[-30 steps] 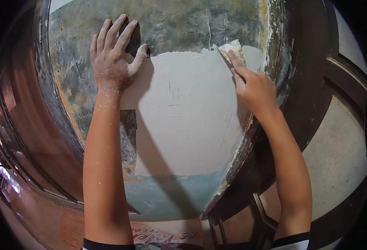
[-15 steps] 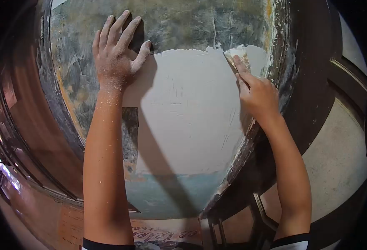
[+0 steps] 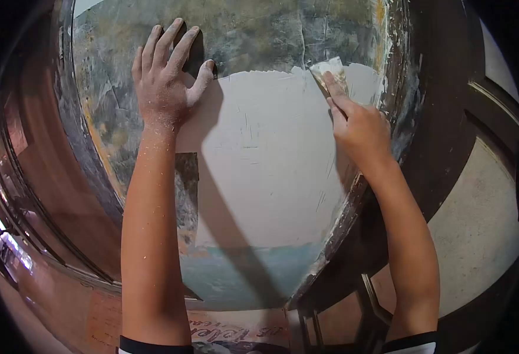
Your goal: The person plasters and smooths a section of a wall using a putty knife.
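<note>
My right hand point(image 3: 359, 127) grips a scraper point(image 3: 331, 72) with whitish paste on its blade, the index finger stretched along it. The blade rests at the ragged upper edge of a pale, smooth filler patch point(image 3: 265, 159) on a dark, mottled panel point(image 3: 253, 35). My left hand point(image 3: 168, 76), dusted with white powder, lies flat on the panel's upper left with its fingers spread. The handle of the scraper is hidden in my right palm. Below the pale patch runs a blue-green band point(image 3: 241, 271).
A worn frame point(image 3: 398, 71) with flaking paint borders the panel on the right. Dark wooden panelling point(image 3: 442, 147) with pale insets stands beyond it. Brown framing point(image 3: 65, 147) lies to the left, and a lettered board point(image 3: 241, 332) shows at the bottom.
The scraper and my right hand have shifted slightly up and left along the filler's upper edge. My left hand stays in place on the panel.
</note>
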Demonstrator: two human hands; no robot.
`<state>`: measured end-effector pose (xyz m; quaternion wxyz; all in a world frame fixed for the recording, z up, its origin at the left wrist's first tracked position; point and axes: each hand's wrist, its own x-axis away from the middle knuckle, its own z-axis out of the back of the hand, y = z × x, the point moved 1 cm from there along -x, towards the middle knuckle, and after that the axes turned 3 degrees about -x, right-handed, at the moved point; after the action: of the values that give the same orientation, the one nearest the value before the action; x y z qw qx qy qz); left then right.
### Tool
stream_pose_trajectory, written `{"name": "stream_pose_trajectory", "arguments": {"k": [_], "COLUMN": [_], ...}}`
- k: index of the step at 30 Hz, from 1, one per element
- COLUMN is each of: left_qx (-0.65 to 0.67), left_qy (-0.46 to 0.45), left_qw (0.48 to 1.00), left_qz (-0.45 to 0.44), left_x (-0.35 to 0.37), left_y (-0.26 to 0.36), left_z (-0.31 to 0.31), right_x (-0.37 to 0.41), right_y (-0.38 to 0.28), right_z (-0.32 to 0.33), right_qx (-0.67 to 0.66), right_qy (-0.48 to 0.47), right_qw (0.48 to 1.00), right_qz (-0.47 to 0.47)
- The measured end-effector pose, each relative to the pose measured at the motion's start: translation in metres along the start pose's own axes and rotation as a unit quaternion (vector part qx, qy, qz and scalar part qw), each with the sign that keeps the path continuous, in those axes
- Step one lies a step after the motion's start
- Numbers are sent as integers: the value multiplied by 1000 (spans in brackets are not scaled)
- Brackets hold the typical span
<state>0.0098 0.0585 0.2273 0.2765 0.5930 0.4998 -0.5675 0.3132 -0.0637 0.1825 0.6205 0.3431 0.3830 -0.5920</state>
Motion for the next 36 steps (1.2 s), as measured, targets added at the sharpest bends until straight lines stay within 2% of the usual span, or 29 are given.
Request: {"name": "stream_pose_trajectory", "arguments": {"k": [6,8,9,14,16,18,20,22,28,30,34,36], "left_qx": [-3,14,30,3,6,10,11,17,5,2,17,5], "left_qy": [-5,-2,7,-11,-11,-10,-9,-3,-9,-10,-4,-8], "left_qw": [1000,1000,1000,1000,1000,1000,1000,1000,1000,1000,1000,1000], "left_qz": [-7,6,2,2,4,2,4,0,3,6,-1,1], "left_x": [-1,-1,-2,0,-1,-2,0,1,0,1,1,0], "left_y": [1,1,0,2,3,4,2,1,2,2,2,2], "left_z": [1,2,2,6,6,4,4,3,4,3,3,4], "right_x": [-6,-9,-7,9,4,5,10,12,13,15,9,12], "right_y": [2,-2,-3,9,6,5,4,3,2,2,2,3], "right_z": [0,1,0,-6,-6,-2,-5,-7,-7,-6,-6,-11], "right_qx": [31,41,3,-14,-10,25,-31,-26,-26,-46,-2,-46], "right_qy": [-34,-16,-9,-18,8,-21,-3,-13,12,-8,-40,2], "right_qw": [999,999,1000,1000,1000,999,1000,999,1000,999,999,999], "right_qz": [-11,-1,-5,-17,7,-13,2,-21,8,-4,-21,1]}}
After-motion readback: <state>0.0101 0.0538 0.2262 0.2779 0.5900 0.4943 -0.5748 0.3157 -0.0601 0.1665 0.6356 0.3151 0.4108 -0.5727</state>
